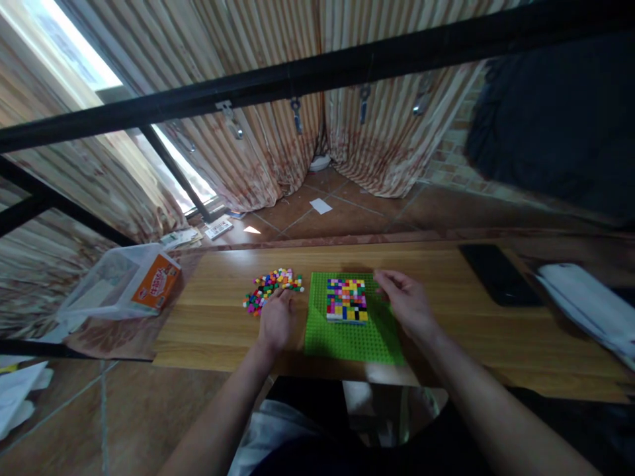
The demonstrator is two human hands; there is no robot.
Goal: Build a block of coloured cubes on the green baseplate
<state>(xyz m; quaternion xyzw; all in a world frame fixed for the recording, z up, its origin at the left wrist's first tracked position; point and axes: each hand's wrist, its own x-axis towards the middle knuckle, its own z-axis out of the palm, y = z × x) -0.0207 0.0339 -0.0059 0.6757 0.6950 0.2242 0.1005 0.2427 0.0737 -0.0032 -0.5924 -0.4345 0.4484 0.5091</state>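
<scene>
A green studded baseplate (317,340) lies on the wooden table, and a square block of many-coloured toy bricks (346,299) stands on its upper middle. To its left is a loose pile of small toy bricks (268,285) in mixed colours. My left hand (278,320) reaches over the near right side of this pile, fingers bent down and drawn together at the bricks. What they hold, if anything, is hidden. Over the baseplate's right edge, beside the block, my right hand (407,301) has thumb and fingertips pinched together. Anything between them is too small to make out.
A clear plastic tub (109,281) with an orange label stands left of the wooden table (208,330). A black phone-like slab (500,274) lies on the right, near a white object (585,307). A dark metal bar (307,74) crosses beyond the table, before striped curtains (268,152).
</scene>
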